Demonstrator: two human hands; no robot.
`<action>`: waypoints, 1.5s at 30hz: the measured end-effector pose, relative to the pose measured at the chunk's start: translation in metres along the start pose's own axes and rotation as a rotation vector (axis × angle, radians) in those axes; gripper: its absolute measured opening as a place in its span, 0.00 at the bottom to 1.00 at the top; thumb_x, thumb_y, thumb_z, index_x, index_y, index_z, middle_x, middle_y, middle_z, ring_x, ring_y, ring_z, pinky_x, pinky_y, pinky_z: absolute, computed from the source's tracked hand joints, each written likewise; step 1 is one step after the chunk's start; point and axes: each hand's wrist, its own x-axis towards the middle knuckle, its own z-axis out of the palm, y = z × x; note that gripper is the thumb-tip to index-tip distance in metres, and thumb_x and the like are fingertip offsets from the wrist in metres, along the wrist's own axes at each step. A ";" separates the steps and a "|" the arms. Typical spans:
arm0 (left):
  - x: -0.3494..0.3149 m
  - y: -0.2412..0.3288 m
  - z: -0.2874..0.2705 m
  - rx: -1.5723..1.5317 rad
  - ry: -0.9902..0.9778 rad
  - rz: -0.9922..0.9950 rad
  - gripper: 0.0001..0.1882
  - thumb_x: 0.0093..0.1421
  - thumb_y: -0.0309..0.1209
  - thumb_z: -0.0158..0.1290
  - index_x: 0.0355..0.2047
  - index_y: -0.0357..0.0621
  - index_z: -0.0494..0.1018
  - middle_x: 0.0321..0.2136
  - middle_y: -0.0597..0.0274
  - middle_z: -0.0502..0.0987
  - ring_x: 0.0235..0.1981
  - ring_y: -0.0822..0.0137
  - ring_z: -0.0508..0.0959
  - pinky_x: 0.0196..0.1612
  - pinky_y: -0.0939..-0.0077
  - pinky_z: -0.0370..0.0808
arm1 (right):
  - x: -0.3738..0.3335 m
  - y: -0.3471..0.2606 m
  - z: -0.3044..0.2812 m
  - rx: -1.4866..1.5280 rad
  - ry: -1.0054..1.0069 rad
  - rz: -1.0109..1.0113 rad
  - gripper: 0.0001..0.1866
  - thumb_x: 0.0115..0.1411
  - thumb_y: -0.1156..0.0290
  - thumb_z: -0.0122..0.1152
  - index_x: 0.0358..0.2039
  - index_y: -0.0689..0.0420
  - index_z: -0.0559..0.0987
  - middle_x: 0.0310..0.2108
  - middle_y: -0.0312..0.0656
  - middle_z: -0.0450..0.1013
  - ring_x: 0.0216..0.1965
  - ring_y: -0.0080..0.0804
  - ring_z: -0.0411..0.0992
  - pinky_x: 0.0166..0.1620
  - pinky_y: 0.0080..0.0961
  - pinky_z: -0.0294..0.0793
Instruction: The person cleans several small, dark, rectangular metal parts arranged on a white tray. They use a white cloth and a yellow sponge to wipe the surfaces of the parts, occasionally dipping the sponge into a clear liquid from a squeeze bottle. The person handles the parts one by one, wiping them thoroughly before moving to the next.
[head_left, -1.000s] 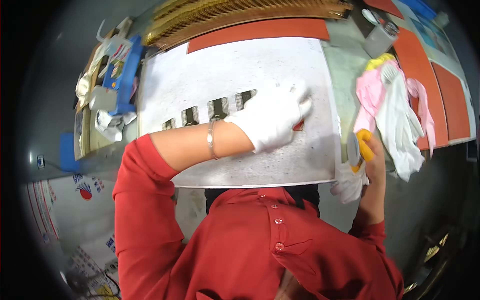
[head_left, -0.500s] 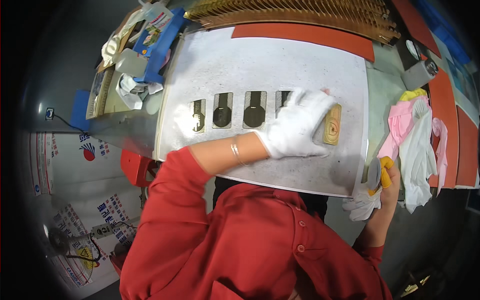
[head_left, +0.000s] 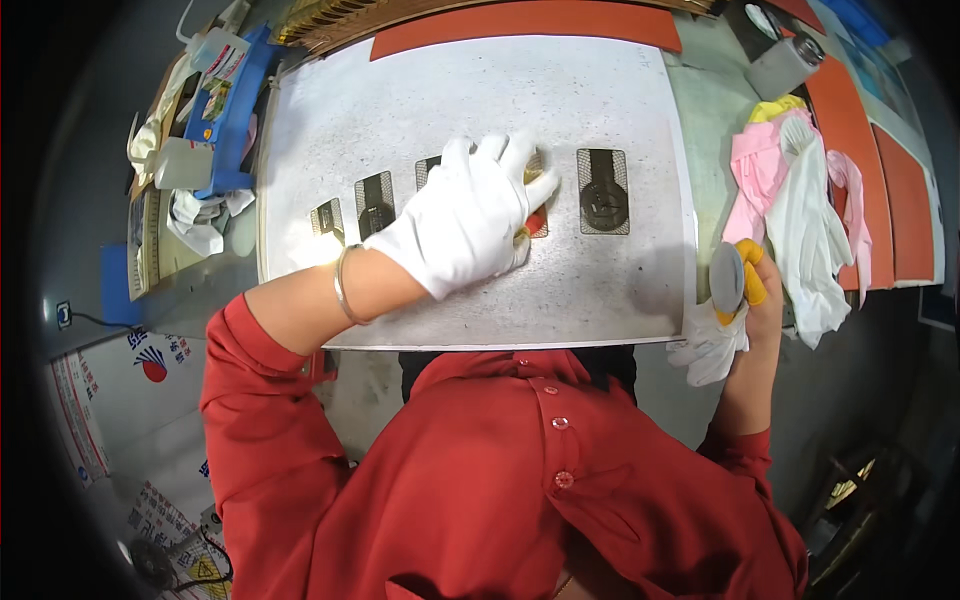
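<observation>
Palm down, left hand [head_left: 468, 215] splayed over plate [head_left: 540, 164] — grip unclear, right hand [head_left: 758, 285] pinching grey disc [head_left: 727, 279]

The place is looking like a workshop: a white board [head_left: 600, 290] is covering the bench, small patterned plates [head_left: 604, 206] are lying across it in a row, and ridged gold-coloured strips [head_left: 350, 20] are sitting along the far edge. A blue tray [head_left: 233, 130] and a squeeze bottle [head_left: 220, 55] are standing on the left, while the left hand [head_left: 465, 210] is wearing a white work glove.
</observation>
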 end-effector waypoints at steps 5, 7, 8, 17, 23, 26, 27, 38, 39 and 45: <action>-0.006 0.000 0.001 -0.098 0.132 -0.100 0.29 0.37 0.38 0.60 0.41 0.43 0.66 0.44 0.49 0.65 0.42 0.50 0.69 0.47 0.55 0.65 | 0.000 0.000 -0.003 -0.053 -0.022 0.001 0.10 0.58 0.63 0.52 0.30 0.56 0.69 0.20 0.30 0.67 0.16 0.14 0.64 0.16 0.10 0.60; -0.007 -0.006 0.006 -0.231 0.217 -0.116 0.30 0.38 0.40 0.60 0.41 0.41 0.66 0.45 0.48 0.65 0.44 0.49 0.67 0.50 0.53 0.62 | 0.001 -0.002 -0.003 -0.084 -0.055 -0.005 0.10 0.58 0.63 0.52 0.30 0.56 0.69 0.20 0.30 0.67 0.16 0.14 0.64 0.16 0.10 0.61; -0.008 -0.010 0.008 -0.329 0.236 -0.121 0.30 0.38 0.40 0.60 0.42 0.41 0.66 0.46 0.47 0.65 0.47 0.48 0.65 0.53 0.53 0.58 | 0.001 -0.002 -0.001 -0.087 -0.020 0.006 0.10 0.58 0.63 0.52 0.30 0.57 0.70 0.20 0.30 0.67 0.16 0.14 0.64 0.17 0.10 0.61; -0.057 -0.055 0.020 -0.268 -0.051 -0.326 0.51 0.34 0.41 0.64 0.58 0.41 0.51 0.52 0.50 0.62 0.55 0.52 0.60 0.60 0.53 0.49 | -0.001 0.005 0.000 0.060 0.035 -0.020 0.10 0.58 0.65 0.53 0.31 0.59 0.69 0.20 0.31 0.66 0.17 0.14 0.62 0.19 0.10 0.59; -0.056 -0.042 0.005 -0.183 -0.024 -0.241 0.40 0.37 0.38 0.60 0.54 0.50 0.60 0.44 0.49 0.65 0.44 0.50 0.67 0.48 0.61 0.63 | -0.001 0.006 0.000 0.045 0.041 -0.034 0.10 0.58 0.66 0.53 0.34 0.61 0.69 0.23 0.32 0.67 0.20 0.14 0.64 0.21 0.10 0.62; -0.053 -0.031 -0.001 0.006 -0.055 -0.163 0.31 0.38 0.37 0.59 0.46 0.50 0.66 0.43 0.49 0.65 0.42 0.51 0.68 0.47 0.57 0.64 | -0.001 0.005 -0.003 0.085 -0.007 -0.031 0.10 0.59 0.67 0.52 0.35 0.61 0.70 0.24 0.32 0.68 0.21 0.14 0.66 0.22 0.10 0.64; -0.053 -0.029 -0.002 0.043 -0.064 -0.160 0.30 0.38 0.37 0.59 0.45 0.49 0.66 0.43 0.49 0.65 0.42 0.51 0.68 0.47 0.56 0.63 | 0.000 0.007 -0.004 0.071 0.017 -0.038 0.10 0.59 0.67 0.52 0.36 0.61 0.70 0.24 0.32 0.69 0.21 0.15 0.66 0.22 0.10 0.65; -0.097 -0.076 0.028 -0.332 0.216 -0.192 0.41 0.37 0.39 0.62 0.52 0.43 0.59 0.51 0.48 0.63 0.51 0.49 0.63 0.58 0.56 0.53 | 0.001 0.006 0.001 0.020 0.095 -0.020 0.11 0.60 0.66 0.50 0.38 0.61 0.69 0.22 0.35 0.69 0.14 0.17 0.66 0.15 0.12 0.63; -0.105 -0.082 0.028 -0.304 0.212 -0.206 0.41 0.38 0.40 0.61 0.53 0.43 0.58 0.51 0.47 0.63 0.50 0.49 0.63 0.57 0.57 0.54 | 0.001 0.006 0.001 0.013 0.075 -0.008 0.12 0.60 0.65 0.50 0.38 0.61 0.69 0.22 0.35 0.69 0.15 0.17 0.66 0.16 0.11 0.63; -0.119 -0.092 0.023 -0.233 0.056 -0.329 0.46 0.35 0.38 0.60 0.57 0.46 0.54 0.43 0.49 0.66 0.42 0.48 0.67 0.49 0.58 0.62 | 0.001 0.012 -0.007 -0.013 0.107 -0.053 0.11 0.60 0.66 0.50 0.38 0.61 0.69 0.26 0.32 0.69 0.22 0.14 0.66 0.22 0.10 0.65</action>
